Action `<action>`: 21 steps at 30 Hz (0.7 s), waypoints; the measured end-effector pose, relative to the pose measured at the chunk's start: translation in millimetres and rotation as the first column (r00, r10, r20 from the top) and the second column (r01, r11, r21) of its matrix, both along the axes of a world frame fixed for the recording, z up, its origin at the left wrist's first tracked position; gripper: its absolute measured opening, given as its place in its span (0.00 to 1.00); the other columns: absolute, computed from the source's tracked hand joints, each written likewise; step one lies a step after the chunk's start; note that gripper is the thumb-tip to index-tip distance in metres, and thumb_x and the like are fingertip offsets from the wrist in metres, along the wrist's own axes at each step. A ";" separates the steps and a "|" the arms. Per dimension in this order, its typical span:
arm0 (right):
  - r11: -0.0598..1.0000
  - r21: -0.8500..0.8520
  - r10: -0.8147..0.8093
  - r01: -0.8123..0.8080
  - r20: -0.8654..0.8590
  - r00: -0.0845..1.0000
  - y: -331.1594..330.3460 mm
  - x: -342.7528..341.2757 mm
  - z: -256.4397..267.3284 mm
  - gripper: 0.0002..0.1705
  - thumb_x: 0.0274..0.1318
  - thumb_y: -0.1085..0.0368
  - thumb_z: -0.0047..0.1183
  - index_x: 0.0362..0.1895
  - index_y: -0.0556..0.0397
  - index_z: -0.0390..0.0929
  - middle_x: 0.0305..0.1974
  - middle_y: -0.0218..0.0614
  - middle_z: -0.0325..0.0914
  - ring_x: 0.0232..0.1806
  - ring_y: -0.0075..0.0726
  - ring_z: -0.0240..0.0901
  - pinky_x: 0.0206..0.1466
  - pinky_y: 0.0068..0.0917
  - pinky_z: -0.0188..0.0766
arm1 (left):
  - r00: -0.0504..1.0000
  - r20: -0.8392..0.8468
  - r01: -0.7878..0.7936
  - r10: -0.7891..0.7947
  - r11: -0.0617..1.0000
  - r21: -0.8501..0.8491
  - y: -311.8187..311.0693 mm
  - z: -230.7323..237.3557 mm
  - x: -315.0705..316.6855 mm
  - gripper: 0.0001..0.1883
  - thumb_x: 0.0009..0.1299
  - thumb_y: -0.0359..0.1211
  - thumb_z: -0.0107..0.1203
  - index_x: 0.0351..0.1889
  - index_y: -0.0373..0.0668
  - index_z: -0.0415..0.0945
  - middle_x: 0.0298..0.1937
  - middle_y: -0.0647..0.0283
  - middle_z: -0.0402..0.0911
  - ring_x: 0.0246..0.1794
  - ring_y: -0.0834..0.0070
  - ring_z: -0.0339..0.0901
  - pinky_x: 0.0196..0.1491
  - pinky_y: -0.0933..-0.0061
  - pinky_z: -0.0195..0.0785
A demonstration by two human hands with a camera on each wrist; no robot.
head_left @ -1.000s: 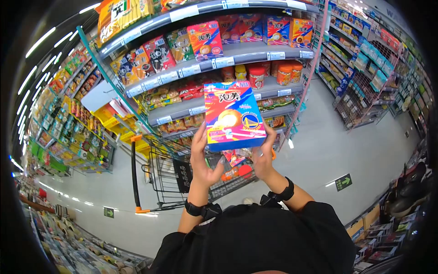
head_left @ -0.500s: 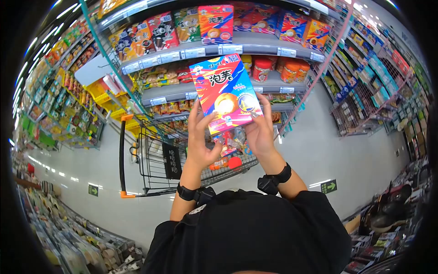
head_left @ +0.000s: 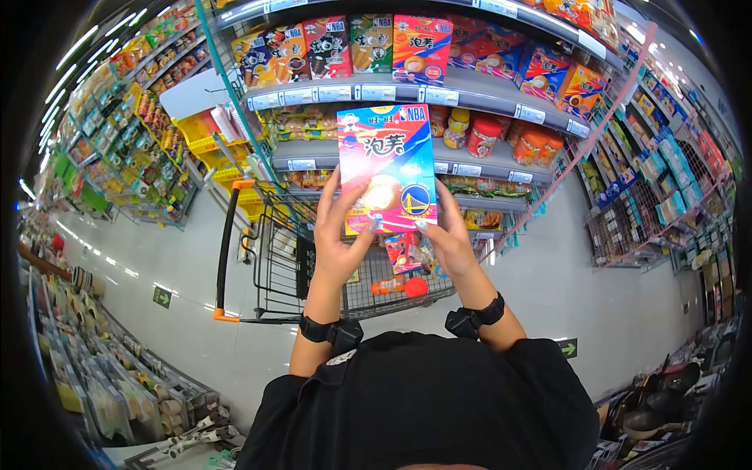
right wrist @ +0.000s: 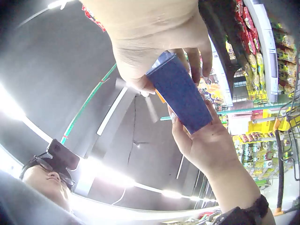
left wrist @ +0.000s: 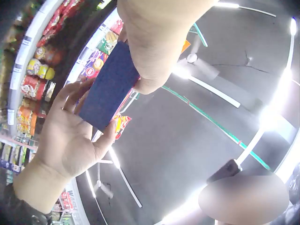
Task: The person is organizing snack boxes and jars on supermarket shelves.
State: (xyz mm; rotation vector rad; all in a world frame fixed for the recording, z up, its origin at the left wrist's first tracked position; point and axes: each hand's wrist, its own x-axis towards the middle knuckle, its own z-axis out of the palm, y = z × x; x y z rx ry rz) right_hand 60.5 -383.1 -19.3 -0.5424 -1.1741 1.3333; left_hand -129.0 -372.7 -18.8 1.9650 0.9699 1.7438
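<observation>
Between both hands a blue, pink and yellow cream puff snack box (head_left: pixel 388 160) is held upright, its printed front facing the head camera. My left hand (head_left: pixel 338 239) grips the lower left side, thumb at the bottom front corner. On the lower right side, my right hand (head_left: pixel 453 236) holds it with the thumb over the front edge. The wrist views show the plain dark blue underside of the box (left wrist: pixel 110 89), with fingers wrapped behind it on either side. Below the box is a wire shopping cart (head_left: pixel 270 294) with a red packet (head_left: pixel 400 253) and an orange bottle (head_left: pixel 388 287) in it.
A shelf rack (head_left: pixel 329 94) stands in front, with similar snack boxes (head_left: pixel 423 47) on one shelf and red-lidded jars (head_left: pixel 485 135) below. Yellow baskets (head_left: pixel 207 141) are to the left. The cart's black handle (head_left: pixel 227 254) sticks out at lower left.
The box went from showing its blue bottom edge, to slanted, to nearly straight and facing the head camera. Both hands keep their hold, and the head view has shifted.
</observation>
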 end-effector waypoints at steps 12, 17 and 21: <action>0.999 0.052 -0.006 0.000 0.118 0.993 -11.1 6.5 21.6 0.51 0.50 0.72 0.57 0.71 0.54 0.37 0.58 0.47 0.64 0.59 0.35 0.64 0.61 0.33 0.60 | 0.996 0.059 0.073 -0.069 0.996 -0.059 -1.0 14.4 7.0 0.33 0.57 0.29 0.59 0.64 0.40 0.64 0.69 0.46 0.55 0.67 0.60 0.59 0.65 0.62 0.54; 0.990 0.133 -0.078 0.054 0.188 0.979 -10.1 5.9 9.9 0.51 0.47 0.74 0.57 0.71 0.55 0.39 0.56 0.47 0.68 0.57 0.34 0.67 0.59 0.31 0.64 | 0.996 -0.087 -0.016 0.012 0.999 -0.043 -7.3 14.1 4.7 0.33 0.58 0.31 0.57 0.64 0.40 0.63 0.64 0.48 0.65 0.69 0.56 0.57 0.69 0.60 0.45; 0.979 0.167 -0.169 0.119 0.329 0.929 -15.9 2.2 9.7 0.50 0.46 0.74 0.59 0.70 0.55 0.43 0.52 0.46 0.72 0.52 0.33 0.72 0.56 0.30 0.68 | 0.989 -0.149 -0.044 0.024 0.990 -0.134 -15.4 14.9 4.3 0.33 0.58 0.32 0.56 0.64 0.40 0.62 0.63 0.50 0.68 0.65 0.54 0.62 0.67 0.60 0.50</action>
